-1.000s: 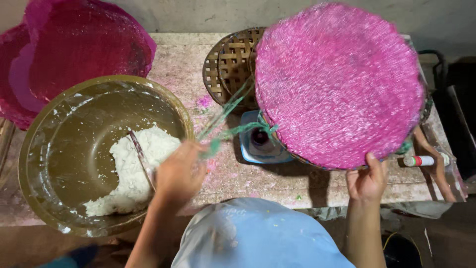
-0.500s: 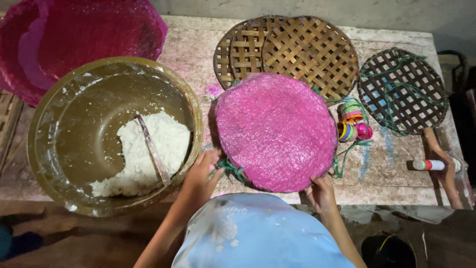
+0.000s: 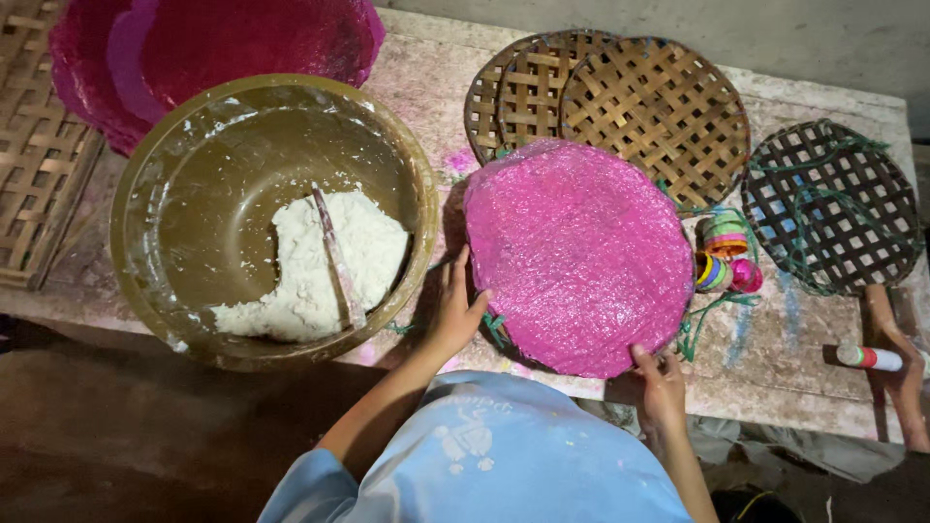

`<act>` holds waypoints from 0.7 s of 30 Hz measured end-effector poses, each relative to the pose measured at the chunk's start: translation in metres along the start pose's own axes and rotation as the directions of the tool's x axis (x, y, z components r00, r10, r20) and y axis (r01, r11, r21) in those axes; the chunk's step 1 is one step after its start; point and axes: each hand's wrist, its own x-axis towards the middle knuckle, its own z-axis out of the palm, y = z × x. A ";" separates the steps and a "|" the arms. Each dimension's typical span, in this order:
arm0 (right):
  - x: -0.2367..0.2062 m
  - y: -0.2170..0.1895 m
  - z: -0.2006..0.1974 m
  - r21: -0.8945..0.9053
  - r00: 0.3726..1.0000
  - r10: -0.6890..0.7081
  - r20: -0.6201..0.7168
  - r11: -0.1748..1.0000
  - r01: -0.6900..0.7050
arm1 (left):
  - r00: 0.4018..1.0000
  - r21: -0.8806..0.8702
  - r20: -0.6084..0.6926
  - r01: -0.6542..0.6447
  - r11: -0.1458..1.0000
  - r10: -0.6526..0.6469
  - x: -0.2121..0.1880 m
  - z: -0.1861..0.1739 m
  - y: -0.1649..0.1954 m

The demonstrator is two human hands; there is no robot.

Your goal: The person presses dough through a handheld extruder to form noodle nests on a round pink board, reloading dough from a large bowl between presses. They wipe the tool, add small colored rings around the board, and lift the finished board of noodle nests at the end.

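A round pink woven disc [image 3: 579,254] lies flat on the worn table [image 3: 775,383] in front of me. My left hand [image 3: 453,312] rests against its left edge, fingers up along the rim. Its near right edge is pinched by my right hand [image 3: 659,380]. To the left stands a large brown bowl [image 3: 194,194] holding white paste [image 3: 320,263] and a stick [image 3: 335,261]. Green string [image 3: 496,329] trails out from under the disc.
Bare bamboo lattice discs [image 3: 651,111] lie behind the pink one, a darker lattice disc [image 3: 831,205] at right. Coloured tape rolls [image 3: 722,254] sit beside it. More pink discs [image 3: 223,44] are stacked at back left. A small tube [image 3: 870,357] lies at right.
The pink disc was held up close to the camera; it has come down and now lies flat on the table, with both hands still at its edges.
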 end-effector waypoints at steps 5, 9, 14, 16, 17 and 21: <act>-0.006 -0.009 -0.009 -0.393 0.750 -0.650 -0.125 0.726 0.564 | 0.995 -0.099 -0.083 0.039 0.994 -0.047 0.008 0.000 0.006; 0.011 -0.051 -0.004 -0.812 0.664 -0.716 0.216 0.245 0.529 | 0.989 0.018 -0.148 0.017 1.000 -0.014 0.022 0.004 0.004; 0.039 -0.078 0.021 -0.925 0.701 -0.635 0.325 -0.060 0.375 | 0.994 0.048 -0.105 0.002 0.999 0.003 0.031 -0.002 0.004; 0.045 -0.078 0.026 -0.920 0.730 -0.592 0.342 -0.052 0.388 | 0.997 0.071 -0.075 0.014 0.997 -0.009 0.030 -0.002 0.005; 0.047 -0.077 0.027 -0.914 0.738 -0.584 0.339 -0.020 0.405 | 0.998 0.080 -0.063 0.013 0.997 -0.008 0.030 -0.003 0.007; 0.054 -0.079 0.028 -0.905 0.761 -0.568 0.313 0.064 0.421 | 0.998 0.153 -0.008 0.067 0.986 -0.066 0.029 -0.004 0.013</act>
